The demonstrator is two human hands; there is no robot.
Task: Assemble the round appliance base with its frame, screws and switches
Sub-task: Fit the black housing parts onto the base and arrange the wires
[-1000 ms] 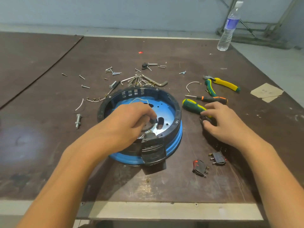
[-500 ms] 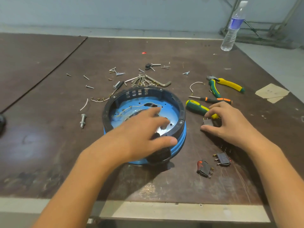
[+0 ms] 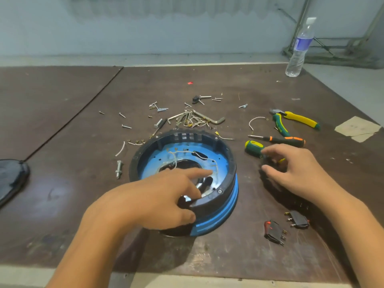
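The round appliance base [image 3: 225, 215] is blue, with a black frame ring [image 3: 187, 135] seated on top and thin white wires [image 3: 199, 155] lying inside. My left hand [image 3: 153, 198] grips its near rim, thumb on the outer wall and fingers inside, index finger stretched across the blue plate. My right hand [image 3: 297, 171] hovers to the right of the base with fingers apart, its fingertips at the green screwdriver handle [image 3: 254, 148]. Two black switches [image 3: 274, 231] [image 3: 299, 220] lie at the near right. Loose screws [image 3: 191, 119] are scattered behind the base.
Green-yellow pliers [image 3: 299, 121] and an orange-black screwdriver [image 3: 279, 139] lie at the right. A bolt [image 3: 118, 169] sits left of the base, an Allen key [image 3: 217, 120] behind it. A water bottle [image 3: 299, 48] stands far right. A paper scrap [image 3: 357, 128] and a black object [image 3: 10, 179] mark the sides.
My left hand came out from inside the base and now clasps its near rim, and the base has turned. My right hand spread its fingers beside the green screwdriver.
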